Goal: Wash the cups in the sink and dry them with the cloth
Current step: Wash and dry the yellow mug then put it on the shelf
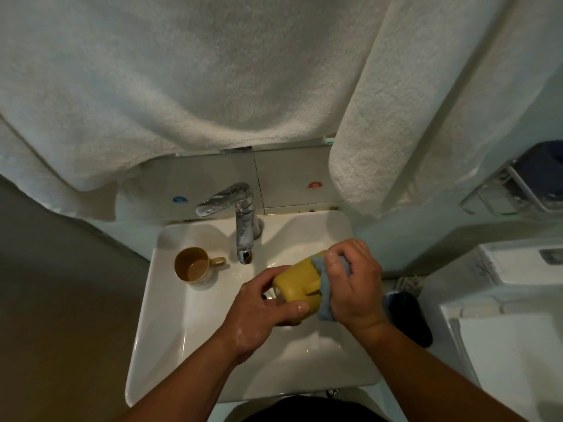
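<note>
Holding item one, a yellow cup (pixel 297 280), on its side above the basin of the white sink (pixel 170 315): my left hand (pixel 259 309) grips its base end, thumb and fingers (pixel 300 309) curled round the wall; the cup's handle faces up toward me.

Item two, a blue cloth (pixel 324 287): bunched at the cup's mouth end, pinched in my right hand (pixel 355 284), whose fingers are curled over it and press it against the cup's rim. Part of the cloth hangs below the palm.

Item three, a brown cup (pixel 193 264): upright on the sink's left ledge, handle pointing right toward the tap, well apart from both hands.

Item four, a chrome tap (pixel 240 220): at the back of the sink, spout over the basin, lever angled to the left.

Item five, white towels (pixel 189 71): hanging above the sink, covering the upper wall.

Item six, a blue sticker (pixel 180 199) and a red sticker (pixel 316 185): on the wall panel behind the tap, left and right.

Item seven, a dark object (pixel 408 318): on the floor to the right of the sink; what it is I cannot tell.
</note>
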Tool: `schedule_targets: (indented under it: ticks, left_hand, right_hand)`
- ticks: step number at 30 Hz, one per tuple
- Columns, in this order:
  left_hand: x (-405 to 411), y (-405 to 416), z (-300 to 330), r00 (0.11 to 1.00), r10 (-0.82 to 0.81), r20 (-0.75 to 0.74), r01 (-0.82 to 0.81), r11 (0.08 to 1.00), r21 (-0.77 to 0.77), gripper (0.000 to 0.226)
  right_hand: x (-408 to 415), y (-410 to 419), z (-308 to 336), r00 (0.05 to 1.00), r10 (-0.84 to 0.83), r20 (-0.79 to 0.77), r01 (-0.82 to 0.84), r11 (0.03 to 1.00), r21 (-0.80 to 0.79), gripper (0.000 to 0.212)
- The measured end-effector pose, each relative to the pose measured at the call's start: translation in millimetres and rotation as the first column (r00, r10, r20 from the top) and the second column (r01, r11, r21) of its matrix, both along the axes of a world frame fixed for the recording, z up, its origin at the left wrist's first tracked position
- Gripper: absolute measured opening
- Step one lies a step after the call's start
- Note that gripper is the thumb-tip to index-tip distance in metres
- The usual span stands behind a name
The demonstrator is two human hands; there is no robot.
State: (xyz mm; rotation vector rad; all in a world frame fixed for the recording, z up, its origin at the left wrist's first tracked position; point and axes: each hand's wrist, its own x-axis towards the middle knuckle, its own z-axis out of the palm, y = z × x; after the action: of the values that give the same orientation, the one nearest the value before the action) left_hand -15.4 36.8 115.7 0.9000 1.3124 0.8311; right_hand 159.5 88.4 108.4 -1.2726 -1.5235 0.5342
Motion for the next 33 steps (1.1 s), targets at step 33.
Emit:
schedule_targets:
  ticks: [33]
  left_hand:
    - [-15.6, 9.3, -2.4, 0.871, -0.050, -0.489, 0.148, 0.975, 0.164, 0.087]
  right_hand:
    - [22.3, -6.3, 2.7, 0.984, 0.142, 0.106, -0.119, 0.972, -0.202, 0.029]
